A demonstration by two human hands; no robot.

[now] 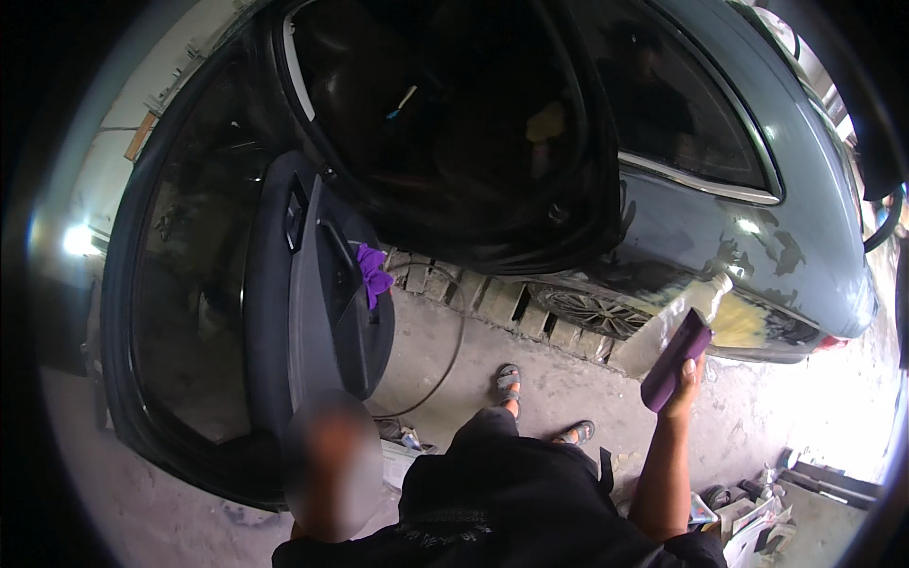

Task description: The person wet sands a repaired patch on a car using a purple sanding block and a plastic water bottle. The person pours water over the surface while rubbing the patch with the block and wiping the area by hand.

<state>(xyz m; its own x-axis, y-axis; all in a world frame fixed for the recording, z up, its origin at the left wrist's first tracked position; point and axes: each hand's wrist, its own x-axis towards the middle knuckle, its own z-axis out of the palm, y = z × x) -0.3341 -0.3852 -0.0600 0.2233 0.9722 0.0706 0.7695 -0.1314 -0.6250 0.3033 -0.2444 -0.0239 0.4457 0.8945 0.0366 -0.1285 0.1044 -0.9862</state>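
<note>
My right hand is closed round a long, dark purple sanding block, held up at the right. Just beyond the block is the rear side of a grey-blue car. A yellowish filler patch and dark, worn paint show on its lower panel. The block looks apart from the panel, though their overlap hides the exact gap. My left arm is at the lower left, near the open car door; a blur covers it, so the fingers do not show.
The open car door stands at the left with a purple cloth in its handle recess. A hose curves over the concrete floor. Papers and clutter lie at the lower right. A wheel shows under the car.
</note>
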